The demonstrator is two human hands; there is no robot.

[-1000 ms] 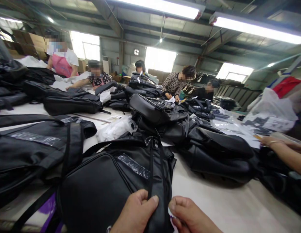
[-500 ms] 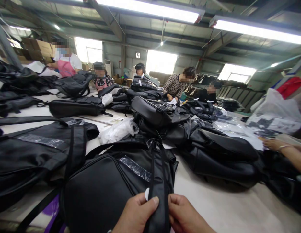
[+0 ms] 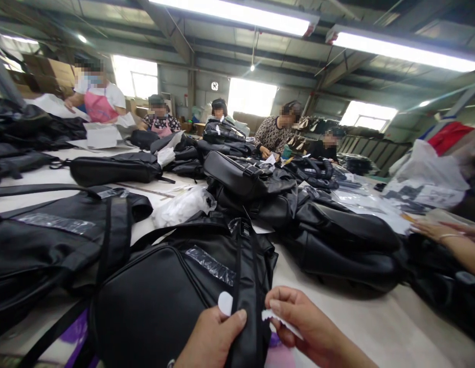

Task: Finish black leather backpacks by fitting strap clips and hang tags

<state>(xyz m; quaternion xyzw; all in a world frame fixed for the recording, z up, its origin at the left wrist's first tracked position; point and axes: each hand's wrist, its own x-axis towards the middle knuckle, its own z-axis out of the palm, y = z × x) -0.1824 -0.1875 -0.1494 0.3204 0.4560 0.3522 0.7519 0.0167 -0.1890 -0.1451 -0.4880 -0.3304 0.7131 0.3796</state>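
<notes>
A black backpack [image 3: 145, 301] lies in front of me with its shoulder strap [image 3: 248, 286] running toward me. My left hand [image 3: 212, 335] is closed on the strap's lower part, thumb on top. A white round-ended piece [image 3: 224, 303] sticks up beside its fingers; whether it is held or attached is hidden. Just right of the strap, my right hand [image 3: 304, 319] pinches a white strip with a ragged edge [image 3: 285, 323], apart from the strap. A clear film strip [image 3: 210, 265] lies across the backpack's upper panel.
Another black backpack [image 3: 49, 245] lies at left, and black bags [image 3: 344, 245] are piled ahead and right. A crumpled white plastic bag [image 3: 183, 207] sits between them. A co-worker's hands [image 3: 438, 230] are at far right; several people work across the table [image 3: 317, 301].
My right hand has moved right from the strap, and the ragged white strip now shows in its fingers. More of the white round-ended piece shows. White sheets appear before the pink-aproned person.
</notes>
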